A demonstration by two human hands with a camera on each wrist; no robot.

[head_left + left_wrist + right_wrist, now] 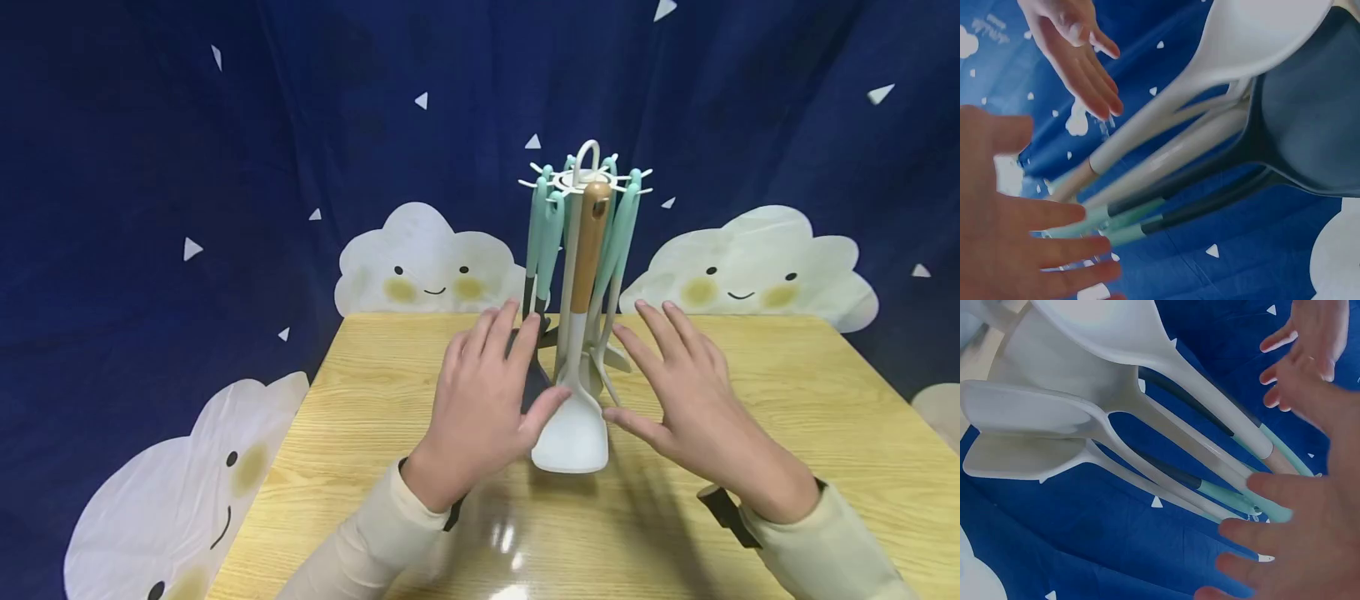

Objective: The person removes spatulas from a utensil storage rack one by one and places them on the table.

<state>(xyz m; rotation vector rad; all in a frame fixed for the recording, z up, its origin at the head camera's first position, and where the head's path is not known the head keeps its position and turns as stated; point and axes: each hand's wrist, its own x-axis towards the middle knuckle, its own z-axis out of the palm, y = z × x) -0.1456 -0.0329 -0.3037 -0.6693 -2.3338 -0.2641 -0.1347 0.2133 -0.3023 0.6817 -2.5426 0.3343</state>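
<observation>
A white hanging rack (587, 178) with a loop on top stands upright on the table, kitchen utensils hung around it. Facing me is a white turner (570, 437) with a wooden handle (587, 275). Teal-handled utensils surround it: dark ones on the left, such as a broad black turner (1316, 119), and pale ones on the right, such as a scoop-shaped utensil (1035, 415). My left hand (483, 396) is spread at the rack's left, fingers straight and holding nothing. Opposite it, my right hand (697, 408) is spread likewise, its fingers apart from the pale utensils.
The rack is on a light wooden table (375, 375), near its far edge. A dark blue curtain (300, 125) with smiling clouds and white triangles hangs behind and to the sides. Dark straps circle both wrists.
</observation>
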